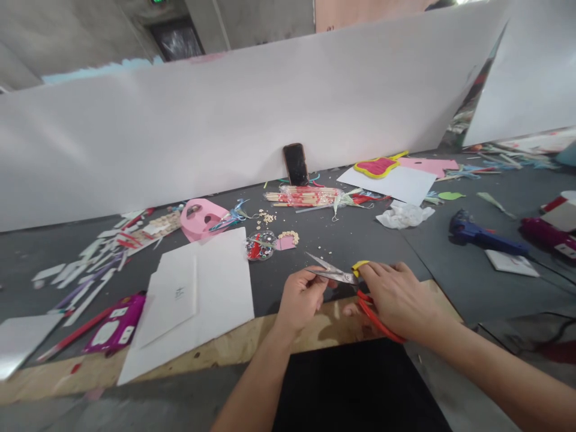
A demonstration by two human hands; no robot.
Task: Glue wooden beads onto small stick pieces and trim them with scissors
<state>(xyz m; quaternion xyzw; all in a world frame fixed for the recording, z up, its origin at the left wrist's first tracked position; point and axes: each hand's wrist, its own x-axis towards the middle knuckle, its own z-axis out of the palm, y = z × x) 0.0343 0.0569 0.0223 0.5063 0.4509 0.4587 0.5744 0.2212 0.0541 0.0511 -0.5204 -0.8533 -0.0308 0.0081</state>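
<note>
— In the head view, where do the scissors (335, 274) sit?

— Low in the middle, above the near edge of the grey table (373, 246). The right hand (396, 300) has them. Its fingers are curled closed through the red-orange handles, and the back of the hand faces up.

— And which way do the blades run from that hand?

— They point toward ten o'clock and are parted into a narrow V. A yellow piece shows at the pivot, right at the knuckles.

— What about the left hand (302, 298)?

— It lies at nine o'clock of the right hand, just beside it. The fingers are curled in, with thumb and forefinger pinched together against the lower blade. I cannot tell whether they grip the blade itself or a small scrap.

— What lies around them?

— A bare wooden strip (216, 351) runs under both wrists. White sheets (216, 288) lie at nine o'clock of the left hand. A small bead container (260, 246) is at eleven o'clock, near the blade tips.

— And farther off?

— At twelve o'clock a pack of sticks (306, 195) lies flat. Beyond it a dark phone (296, 164) leans on the white board (225, 138). A crumpled tissue (404, 215) sits at about one o'clock. A blue glue gun (481, 235) lies at two o'clock of the right hand, well apart.
</note>
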